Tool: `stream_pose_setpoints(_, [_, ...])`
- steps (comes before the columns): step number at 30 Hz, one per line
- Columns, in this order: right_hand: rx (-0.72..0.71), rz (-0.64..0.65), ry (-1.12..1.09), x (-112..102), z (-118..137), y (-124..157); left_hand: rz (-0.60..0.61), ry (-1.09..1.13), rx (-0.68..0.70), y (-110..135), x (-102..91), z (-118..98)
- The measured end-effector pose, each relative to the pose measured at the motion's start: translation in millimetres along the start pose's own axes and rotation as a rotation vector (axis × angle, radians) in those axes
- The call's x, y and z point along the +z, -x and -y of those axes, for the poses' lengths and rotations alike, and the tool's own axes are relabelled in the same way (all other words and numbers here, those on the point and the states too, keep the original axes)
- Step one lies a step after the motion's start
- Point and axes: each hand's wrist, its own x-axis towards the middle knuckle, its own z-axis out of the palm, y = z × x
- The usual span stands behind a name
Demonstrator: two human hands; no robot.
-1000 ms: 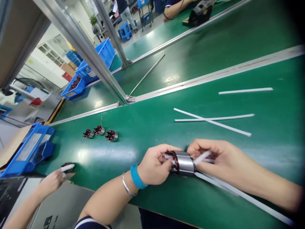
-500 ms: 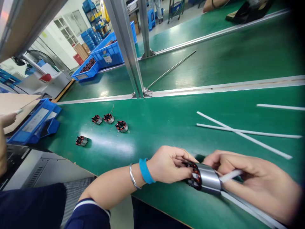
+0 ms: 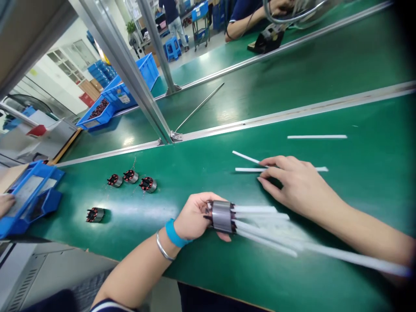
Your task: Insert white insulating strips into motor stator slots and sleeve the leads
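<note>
My left hand (image 3: 195, 216) is closed around a motor stator (image 3: 222, 216), a grey steel cylinder with black end pieces and copper windings, held on its side above the bench. Several white strips (image 3: 255, 209) stick out of its right end; one long strip reaches toward the right edge. To the right, my right hand (image 3: 292, 180) is over two crossed white strips (image 3: 248, 170) on the green bench. Its thumb and index finger are apart, their tips at the strips. The hand covers part of both strips.
Several wound stators (image 3: 147, 185) stand or lie on the bench at left. Another white strip (image 3: 316, 137) lies farther back. An aluminium post (image 3: 130, 73) rises from the bench rail. Blue bins (image 3: 97, 115) stand beyond it. At far left, another person's hand (image 3: 5, 203) is near a blue tray (image 3: 40, 190).
My right hand has left the stator and moved up to the strips on the bench. The stator, still in my left hand, now shows its strips fanned out to the right. The view has shifted.
</note>
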Motion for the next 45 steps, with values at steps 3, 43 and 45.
stream_pose_setpoints(3, [-0.02, -0.024, 0.019, 4.3, 3.2, 2.1, 0.009, 0.021, -0.003, -2.9, -2.5, 0.9])
stream_pose_setpoints(43, [0.297, 0.386, -1.31, -45.7, 43.3, 13.8, 0.072, -0.01, -0.01, 0.2, -1.0, 2.9])
stream_pose_setpoints(45, [0.252, 0.374, -1.252, -49.4, 44.5, 10.1, 0.082, -0.002, -0.02, 0.2, -1.3, 4.4])
